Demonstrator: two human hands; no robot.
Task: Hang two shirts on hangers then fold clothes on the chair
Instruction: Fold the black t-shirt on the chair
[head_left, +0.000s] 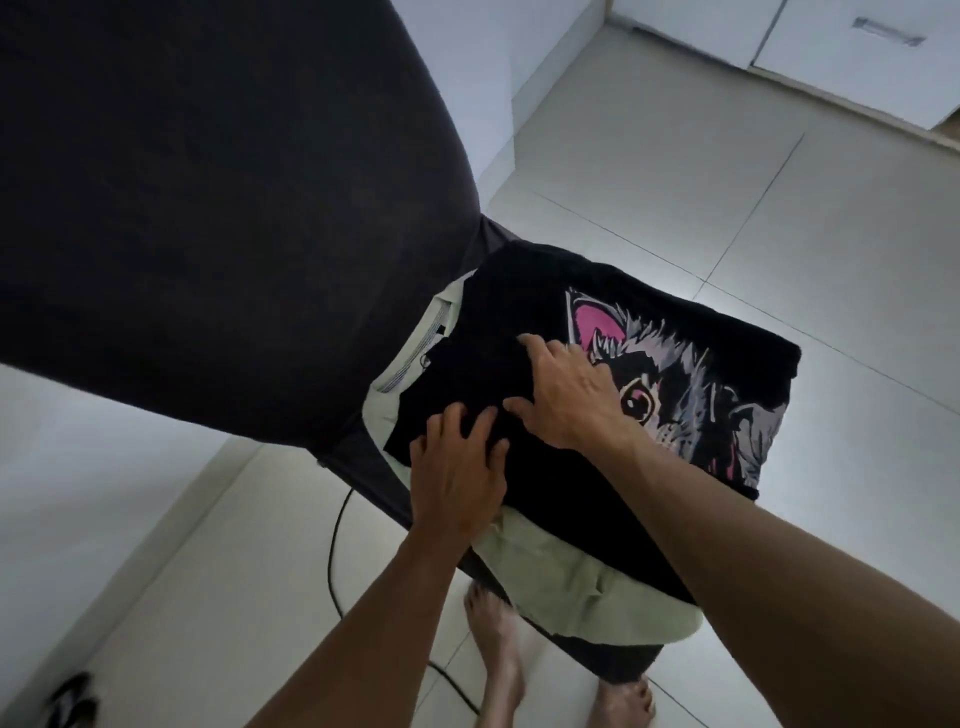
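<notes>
Head view: left hand (457, 475) flat, fingers spread, pressing on the near-left edge of a black shirt (545, 467). Right hand (571, 395) just beside it, almost touching, also flat with fingers spread, palm down on the same cloth. Neither hand grips anything. Shirt lies folded on the chair (208, 208) seat, its cat print (691, 384) showing right of the right hand. Under the shirt, a pale green garment (571, 577) sticks out below the left hand and beyond both hands by the chair back. Dark chair back rises left of the hands. Black cable (332, 551) on the tiled floor (779, 208) below the left forearm. Bare feet (498, 644) near the chair's front.
</notes>
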